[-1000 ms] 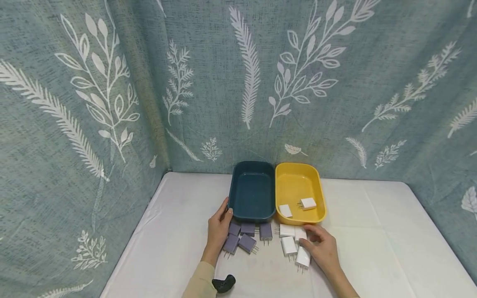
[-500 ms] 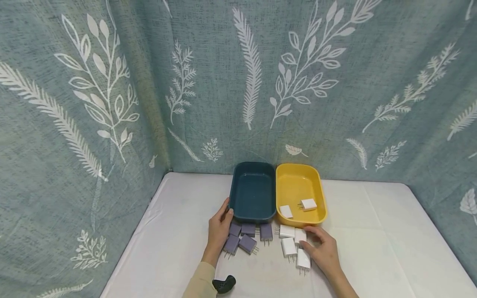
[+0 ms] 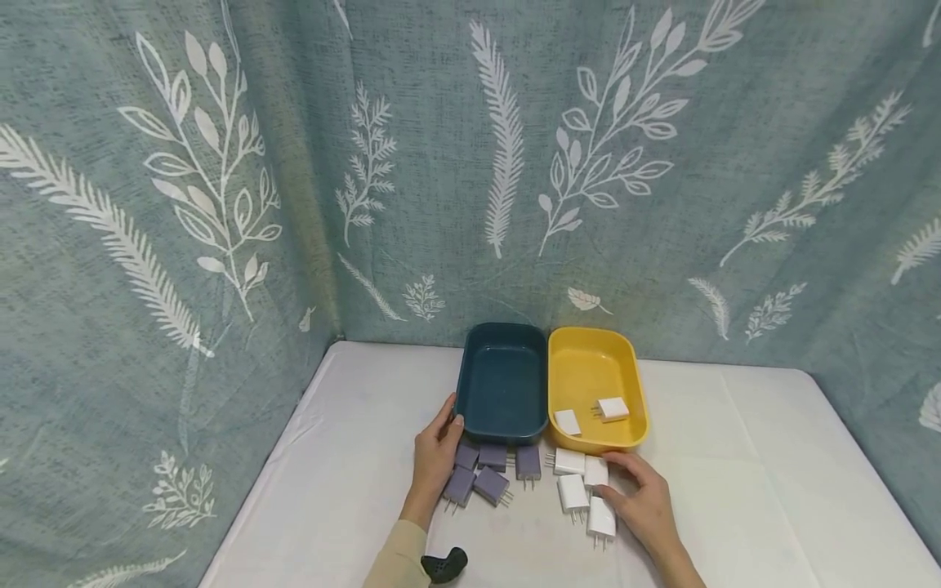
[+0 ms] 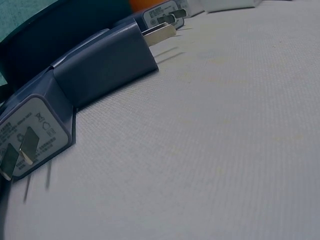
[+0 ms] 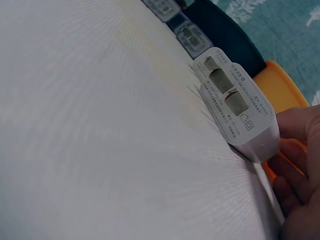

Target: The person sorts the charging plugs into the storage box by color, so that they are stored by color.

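My left hand rests against the left side of a dark blue bin, fingers fairly straight and touching its lower left corner. Beside that hand lie several purple-grey charger plugs, prongs showing, in front of the bin. My right hand reaches over a cluster of white charger plugs. Its thumb and fingers lie on two sides of one white charger below the yellow bin. In the right wrist view, curled fingers show beside a white charger with its prongs facing the camera.
Two white chargers lie inside the yellow bin, which stands against the blue one. A black curved device sits at the left wrist. White cloth covers the table, and a patterned blue-green curtain hangs behind.
The lowest white charger has turned slightly, its prongs now pointing more straight toward me. My right thumb has shifted a little around the cluster. The left hand holds its place.
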The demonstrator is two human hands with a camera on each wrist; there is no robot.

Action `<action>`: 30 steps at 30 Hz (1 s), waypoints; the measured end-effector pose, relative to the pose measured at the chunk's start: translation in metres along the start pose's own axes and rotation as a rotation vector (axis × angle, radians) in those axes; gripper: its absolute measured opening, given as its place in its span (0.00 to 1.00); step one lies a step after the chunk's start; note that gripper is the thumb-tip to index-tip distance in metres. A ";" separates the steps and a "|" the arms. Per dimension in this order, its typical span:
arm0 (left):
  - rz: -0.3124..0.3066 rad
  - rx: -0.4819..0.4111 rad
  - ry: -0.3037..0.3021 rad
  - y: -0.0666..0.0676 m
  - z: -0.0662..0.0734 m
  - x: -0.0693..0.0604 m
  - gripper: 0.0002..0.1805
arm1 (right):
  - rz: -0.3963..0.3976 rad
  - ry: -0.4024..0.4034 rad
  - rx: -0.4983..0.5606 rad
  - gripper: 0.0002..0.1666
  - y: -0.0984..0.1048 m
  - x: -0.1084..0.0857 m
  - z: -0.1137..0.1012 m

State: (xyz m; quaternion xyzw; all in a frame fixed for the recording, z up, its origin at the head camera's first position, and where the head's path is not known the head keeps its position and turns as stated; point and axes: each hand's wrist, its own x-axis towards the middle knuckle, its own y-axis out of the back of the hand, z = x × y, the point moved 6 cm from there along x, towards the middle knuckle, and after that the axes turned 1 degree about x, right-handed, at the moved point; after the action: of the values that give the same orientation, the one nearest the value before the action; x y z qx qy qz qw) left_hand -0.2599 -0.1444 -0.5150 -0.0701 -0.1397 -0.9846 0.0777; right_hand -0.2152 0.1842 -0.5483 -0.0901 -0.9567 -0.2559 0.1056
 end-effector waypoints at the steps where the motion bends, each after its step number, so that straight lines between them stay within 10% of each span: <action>1: 0.001 0.001 0.003 -0.001 -0.003 0.000 0.25 | -0.005 -0.006 0.000 0.29 0.000 -0.001 0.000; 9: 0.017 0.001 0.024 -0.005 -0.038 0.007 0.25 | -0.015 -0.042 -0.021 0.29 -0.001 -0.002 0.001; 30: 0.045 0.031 -0.067 -0.004 -0.034 0.005 0.25 | -0.010 -0.154 0.029 0.29 0.001 -0.007 0.004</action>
State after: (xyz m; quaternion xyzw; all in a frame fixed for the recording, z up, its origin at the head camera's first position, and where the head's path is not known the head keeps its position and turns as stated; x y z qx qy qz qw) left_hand -0.2698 -0.1512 -0.5477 -0.1047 -0.1557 -0.9775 0.0959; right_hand -0.2089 0.1867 -0.5528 -0.1033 -0.9660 -0.2349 0.0315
